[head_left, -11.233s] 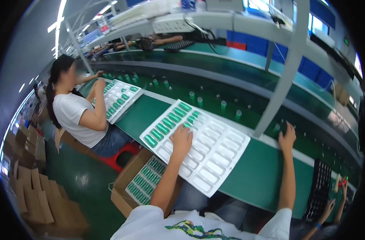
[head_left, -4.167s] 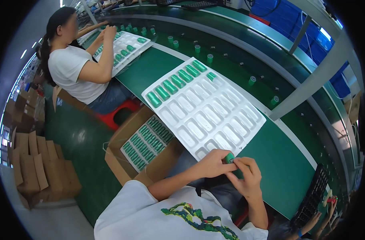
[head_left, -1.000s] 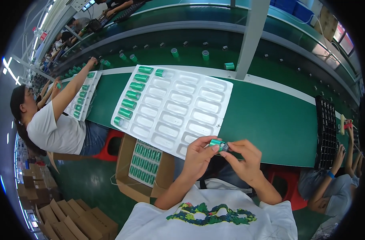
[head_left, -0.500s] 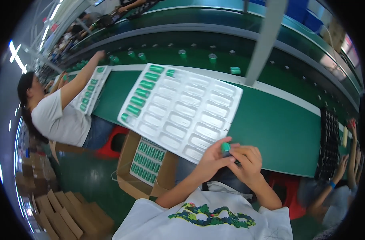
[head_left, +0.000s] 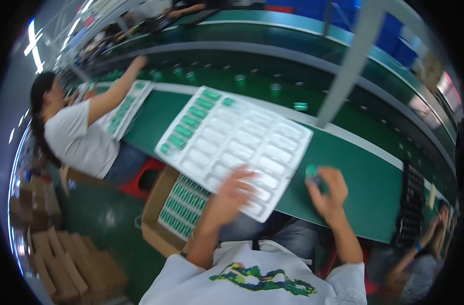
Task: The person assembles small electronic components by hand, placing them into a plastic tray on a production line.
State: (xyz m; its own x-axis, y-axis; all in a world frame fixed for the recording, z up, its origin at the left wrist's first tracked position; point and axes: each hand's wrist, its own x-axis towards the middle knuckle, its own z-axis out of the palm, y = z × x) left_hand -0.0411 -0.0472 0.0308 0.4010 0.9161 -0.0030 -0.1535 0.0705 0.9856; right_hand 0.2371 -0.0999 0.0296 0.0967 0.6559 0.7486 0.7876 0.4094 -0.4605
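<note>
A white moulded tray (head_left: 252, 133) with rows of oblong pockets lies tilted on the green table in front of me. Green cylinders (head_left: 190, 122) fill the pockets along its left edge, and a single one sits at the top of the second row. My left hand (head_left: 233, 197), blurred by motion, is over the tray's near edge with its fingers apart and nothing in them. To the right of the tray, my right hand (head_left: 329, 192) grips a small green cylinder (head_left: 311, 172) between thumb and fingers. A dark part shows at its lower end.
Beyond the table, several green cylinders (head_left: 276, 87) stand on a green conveyor; one (head_left: 300, 106) lies near a grey post (head_left: 344, 66). A co-worker (head_left: 79, 132) reaches across at left. Below stands a cardboard box (head_left: 155, 226) of filled trays. Black trays (head_left: 409, 203) are at right.
My hands, together around the green cylinder before, have parted. The left moved left over the tray; the right moved right, holding the cylinder. The view has shifted a little.
</note>
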